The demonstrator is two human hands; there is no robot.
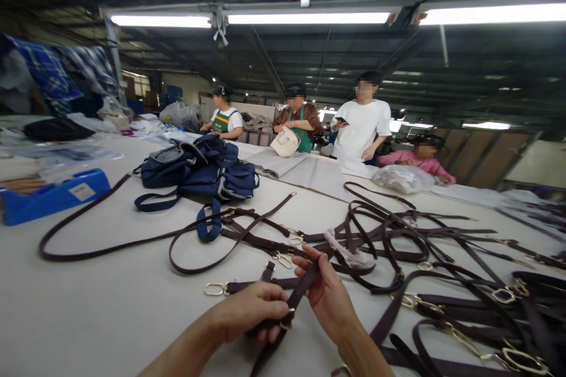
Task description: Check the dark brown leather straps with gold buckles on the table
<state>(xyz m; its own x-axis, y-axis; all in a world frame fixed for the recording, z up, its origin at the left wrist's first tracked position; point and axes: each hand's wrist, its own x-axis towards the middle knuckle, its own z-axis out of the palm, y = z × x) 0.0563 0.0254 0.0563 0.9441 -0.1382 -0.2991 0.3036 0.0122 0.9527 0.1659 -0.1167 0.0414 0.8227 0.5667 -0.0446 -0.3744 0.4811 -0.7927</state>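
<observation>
A dark brown strap (305, 287) runs slantwise between my two hands. My left hand (259, 309) is closed around it beside a gold buckle (287, 319), thumb pressed on top. Further up the same strap, my right hand (325, 285) pinches it between thumb and fingers, the palm partly facing me. Just beyond my left hand lies another strap end with a gold oval ring (215, 288). More brown straps (389, 230) with gold fittings lie tangled beyond and to the right of my hands.
Navy blue bags (198, 171) are heaped on the white table (110, 306), left of centre. At the left edge stands a blue tape dispenser (57, 194). A clear plastic bag (402, 178) lies toward the back. Several people are at the far side, one holding a cream bag (285, 142).
</observation>
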